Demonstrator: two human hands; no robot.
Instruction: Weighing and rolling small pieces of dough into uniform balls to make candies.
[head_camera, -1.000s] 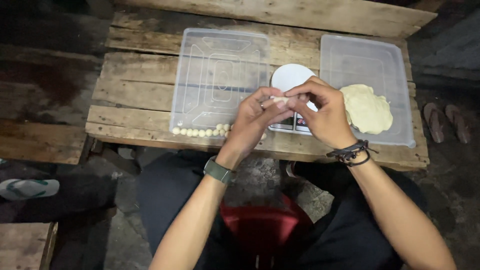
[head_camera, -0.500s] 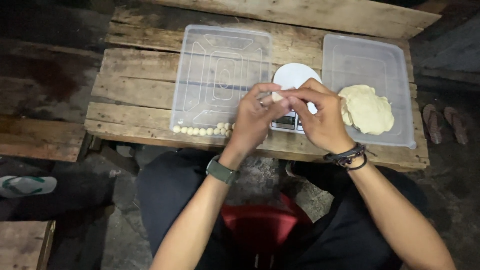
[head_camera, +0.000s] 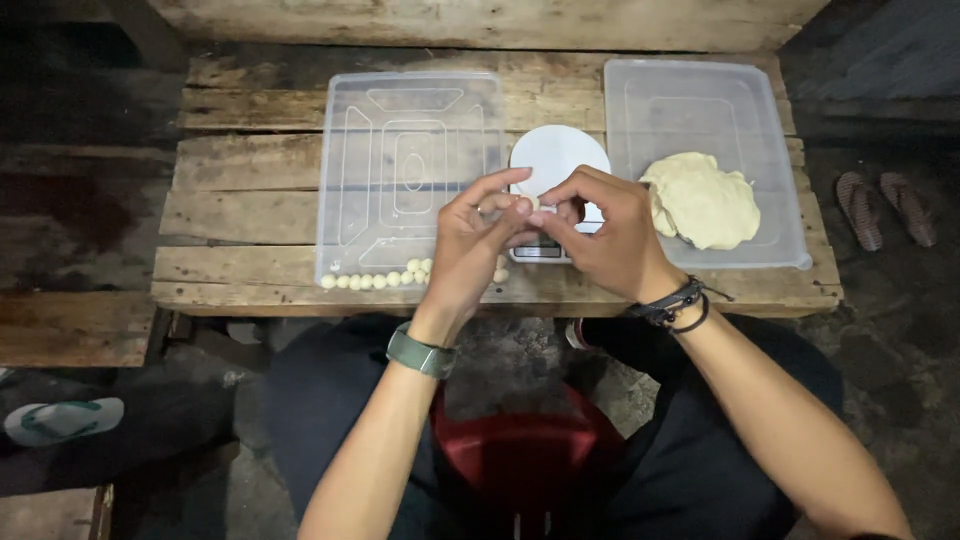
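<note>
**Two hands, one small bit of dough**

Both my hands meet over the round white scale (head_camera: 556, 165) on the wooden worktop (head_camera: 250, 200). My left hand (head_camera: 470, 245) and right hand (head_camera: 605, 235) have their fingertips pinched together on a small piece of dough (head_camera: 533, 204), thumbs and forefingers closed on it, the other fingers curled loosely. Compared with a second ago, my hands sit in nearly the same place, a little lower toward the scale's front edge; the pinch looks tighter, which I judge to mean the piece is being shaped.

On my left lies a clear tray (head_camera: 410, 170) with a row of small dough balls (head_camera: 375, 280) along its near edge, unchanged in count as far as I can tell. On my right, a second clear tray (head_camera: 700, 100) holds the big lump of dough (head_camera: 700, 200), untouched.
</note>
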